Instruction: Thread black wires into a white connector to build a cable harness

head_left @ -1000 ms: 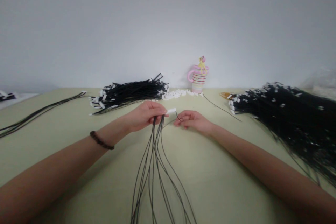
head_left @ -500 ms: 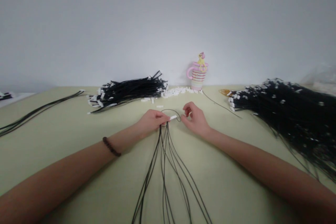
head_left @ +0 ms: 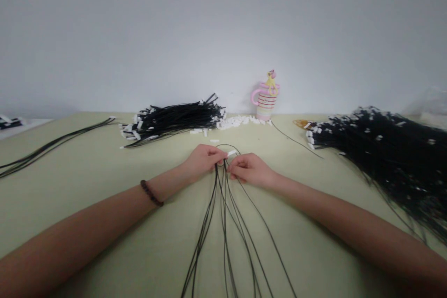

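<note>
My left hand (head_left: 206,159) is closed, its thumb and fingers pinching a white connector (head_left: 231,152) and the tops of several thin black wires (head_left: 226,223). The wires hang down from the pinch and fan out over the table toward me. One thin wire (head_left: 228,145) arches in a loop above the connector. Just right of the connector, my right hand (head_left: 252,168) has its fingertips pressed together at one of the wires, below the loop. A dark beaded bracelet (head_left: 151,193) sits on my left wrist.
A bundle of black wires with white ends (head_left: 178,118) lies at the back left, beside loose white connectors (head_left: 237,122). Behind them stands a striped pink mug (head_left: 265,102). A large wire heap (head_left: 387,149) covers the right side; a few wires (head_left: 59,143) lie far left.
My right hand has moved left and down to the wires beside the connector, and its fingers have closed. My left hand keeps its pinch. The view has shifted slightly.
</note>
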Motion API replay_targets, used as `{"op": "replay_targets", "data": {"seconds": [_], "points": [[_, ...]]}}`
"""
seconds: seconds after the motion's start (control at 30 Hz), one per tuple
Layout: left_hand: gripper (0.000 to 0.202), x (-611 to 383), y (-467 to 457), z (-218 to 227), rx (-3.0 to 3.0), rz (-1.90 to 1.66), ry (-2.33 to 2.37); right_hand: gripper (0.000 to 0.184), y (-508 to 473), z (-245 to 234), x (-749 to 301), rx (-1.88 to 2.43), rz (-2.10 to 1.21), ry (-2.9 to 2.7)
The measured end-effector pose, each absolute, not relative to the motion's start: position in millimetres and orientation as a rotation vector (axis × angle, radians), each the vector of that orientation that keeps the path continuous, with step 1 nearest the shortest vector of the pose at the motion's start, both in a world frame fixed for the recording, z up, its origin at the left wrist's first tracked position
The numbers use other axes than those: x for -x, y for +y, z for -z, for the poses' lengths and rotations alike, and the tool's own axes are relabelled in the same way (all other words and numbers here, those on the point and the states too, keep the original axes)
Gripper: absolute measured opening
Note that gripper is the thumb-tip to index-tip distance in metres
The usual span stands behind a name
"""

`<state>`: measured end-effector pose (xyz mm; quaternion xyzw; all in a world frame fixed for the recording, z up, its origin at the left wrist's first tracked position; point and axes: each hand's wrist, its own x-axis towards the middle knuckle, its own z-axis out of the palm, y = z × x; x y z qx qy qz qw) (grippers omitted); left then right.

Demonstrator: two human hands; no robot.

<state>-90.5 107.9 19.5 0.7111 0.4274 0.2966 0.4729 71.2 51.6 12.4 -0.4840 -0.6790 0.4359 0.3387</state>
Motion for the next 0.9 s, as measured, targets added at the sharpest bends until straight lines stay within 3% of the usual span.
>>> {"op": "replay_targets", "data": {"seconds": [0.13,0.27,0.53,0.73,0.9], "points": [[0.030,90.9,108.8,-22.7,-1.645,-0.732,1.053,0.037,46.8,-43.9,-78.2,1.190,-1.393,-1.479],[0.030,91.2,109.7,-24.8,-1.611,-0.717,1.055,0.014,43.1,-84.6,-99.4,0.956,-1.430,-1.282],[0.029,91.8,108.1,-27.0,-1.639,-0.693,1.064,0.022,34.8,-141.8,-151.0,0.999,-0.739,-1.295],[0.028,92.9,112.7,-22.3,-1.646,-0.692,1.039,0.016,51.0,-131.1,-165.3,0.969,-0.349,-1.229],[0.025,94.3,113.5,-20.8,-1.602,-0.690,0.997,0.018,62.9,-85.5,-138.5,1.297,-0.176,-1.520]]}}
